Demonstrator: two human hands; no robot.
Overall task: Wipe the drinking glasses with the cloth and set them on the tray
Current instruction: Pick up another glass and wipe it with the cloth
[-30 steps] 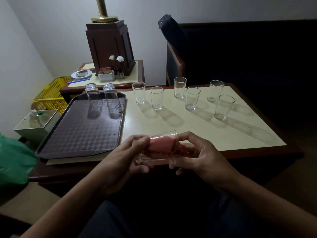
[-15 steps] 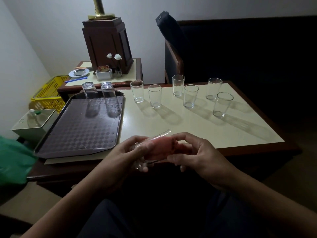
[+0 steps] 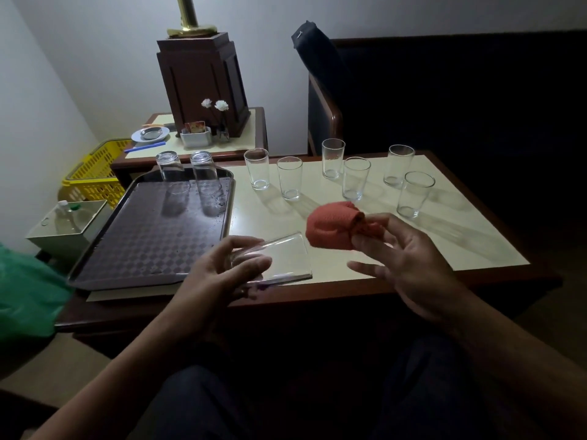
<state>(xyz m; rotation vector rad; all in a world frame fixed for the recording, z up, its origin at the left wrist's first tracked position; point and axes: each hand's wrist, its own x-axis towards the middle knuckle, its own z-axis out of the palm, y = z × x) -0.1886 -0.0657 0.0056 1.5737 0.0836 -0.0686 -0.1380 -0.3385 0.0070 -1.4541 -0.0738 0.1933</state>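
My left hand (image 3: 222, 274) grips a clear drinking glass (image 3: 286, 258) by its base, lying on its side above the table's near edge with its mouth to the right. My right hand (image 3: 403, 258) pinches a bunched red cloth (image 3: 333, 225) just right of the glass mouth, outside it. Two glasses (image 3: 173, 173) (image 3: 206, 174) stand upside down at the far end of the dark tray (image 3: 149, 242). Several upright glasses (image 3: 289, 177) stand in a loose row across the far half of the table.
The cream table (image 3: 460, 236) has a dark wood rim. A side table behind carries a wooden lamp base (image 3: 203, 84), a small vase and a dish. A yellow basket (image 3: 95, 173) and a white bin (image 3: 66, 227) sit on the left; a dark chair (image 3: 324, 115) stands behind.
My right hand has pulled the red cloth out of the glass and moved up and to the right. The glass in my left hand now lies empty.
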